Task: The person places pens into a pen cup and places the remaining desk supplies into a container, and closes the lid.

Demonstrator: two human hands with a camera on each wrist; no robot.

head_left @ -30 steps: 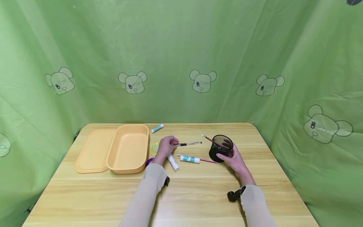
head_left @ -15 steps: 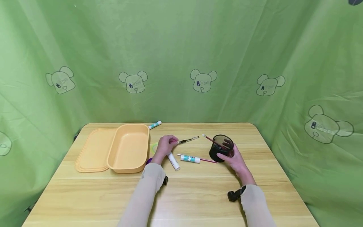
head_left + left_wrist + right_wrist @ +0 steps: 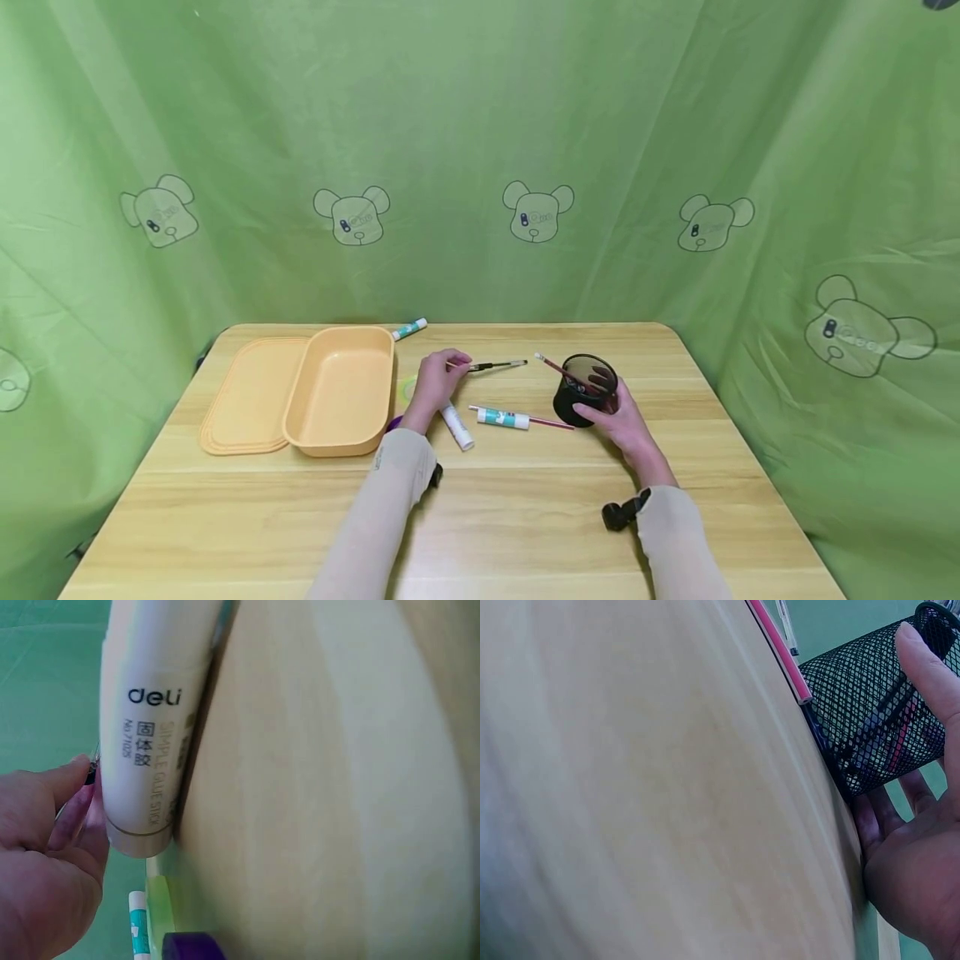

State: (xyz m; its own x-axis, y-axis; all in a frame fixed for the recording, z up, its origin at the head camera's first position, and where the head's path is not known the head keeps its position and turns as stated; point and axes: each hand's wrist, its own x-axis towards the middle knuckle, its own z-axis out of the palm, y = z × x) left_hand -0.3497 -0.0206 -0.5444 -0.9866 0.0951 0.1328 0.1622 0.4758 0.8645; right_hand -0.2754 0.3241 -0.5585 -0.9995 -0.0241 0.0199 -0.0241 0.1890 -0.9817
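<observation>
My left hand [image 3: 438,382] pinches a pen [image 3: 501,365] between thumb and fingertips; it has a dark grip and a clear barrel pointing right. In the left wrist view a white glue stick [image 3: 142,742] covers most of the pen, and the fingers [image 3: 71,776] show beside it. My right hand [image 3: 624,423] holds a black mesh pen cup [image 3: 573,408], thumb on the near side and other fingers behind. A pencil [image 3: 551,365] leans out of the cup's mouth. Through the mesh in the right wrist view, more slender items are faintly visible.
A teal-and-white glue stick [image 3: 502,418] lies over a red pencil [image 3: 551,424] before the cup. Another glue stick [image 3: 410,329] is near the back edge. An orange box [image 3: 300,417] and its lid [image 3: 243,400] stand left. Purple tape [image 3: 394,423] and green tape [image 3: 407,389] lie beside the box.
My left hand lifts slightly, and the pen in it shifts and turns. The rear glue stick has rolled a little left toward the box. The right hand stays on the cup.
</observation>
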